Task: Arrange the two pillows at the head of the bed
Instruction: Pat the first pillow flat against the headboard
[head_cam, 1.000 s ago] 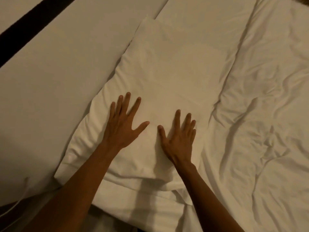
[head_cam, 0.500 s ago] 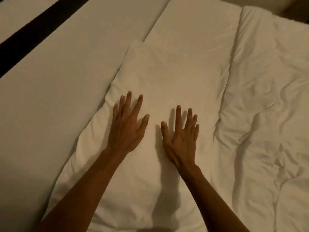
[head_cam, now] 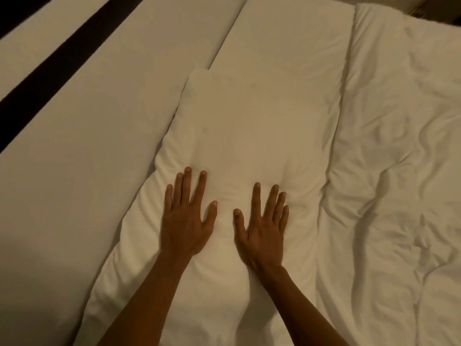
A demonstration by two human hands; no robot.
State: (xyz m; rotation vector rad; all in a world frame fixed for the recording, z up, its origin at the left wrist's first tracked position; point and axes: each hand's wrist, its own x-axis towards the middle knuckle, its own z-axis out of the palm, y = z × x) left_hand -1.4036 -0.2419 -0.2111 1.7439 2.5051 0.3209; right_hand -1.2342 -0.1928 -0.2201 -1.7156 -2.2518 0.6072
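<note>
A white pillow (head_cam: 249, 126) lies flat on the bed, running from the near edge toward the far middle, along the padded headboard on its left. My left hand (head_cam: 185, 218) and my right hand (head_cam: 263, 228) rest palm down on the pillow's middle, side by side, fingers spread, holding nothing. Only this one pillow can be told apart from the bedding; a second one is not distinguishable.
A pale padded headboard (head_cam: 82, 136) with a dark stripe (head_cam: 50, 63) fills the left side. A rumpled white duvet (head_cam: 399, 171) covers the right side. Bare white sheet (head_cam: 287, 38) shows beyond the pillow's far end.
Both hands have slid a little along the pillow toward its far end, staying flat. The view has shifted forward, so the pillow's near end has left the frame.
</note>
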